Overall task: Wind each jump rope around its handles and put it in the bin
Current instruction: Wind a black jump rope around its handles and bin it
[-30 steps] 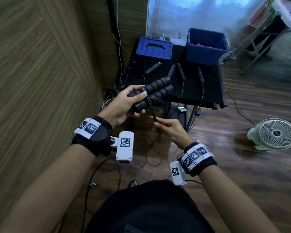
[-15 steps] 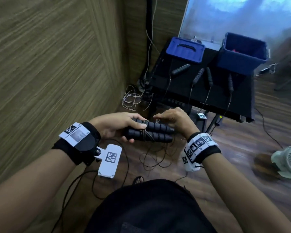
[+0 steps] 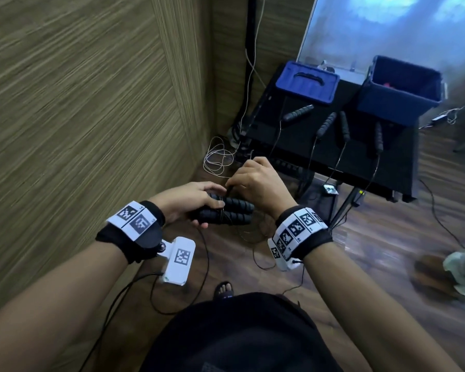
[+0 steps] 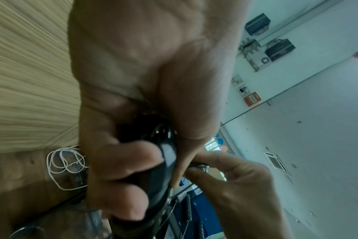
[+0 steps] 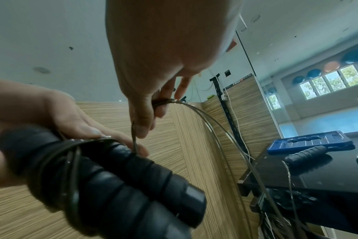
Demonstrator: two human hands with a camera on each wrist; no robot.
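right wrist view: right hand [image 5: 145, 113] pinching cord [image 5: 194, 108], hidden overhead

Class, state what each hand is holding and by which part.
The left hand grips the two jump rope handles together near one end; the right hand pinches the thin rope cord just above them.

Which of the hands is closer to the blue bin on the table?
The right hand. It is up over the handles, toward the table's front edge; the left hand grips the handles, farther back from the blue bin.
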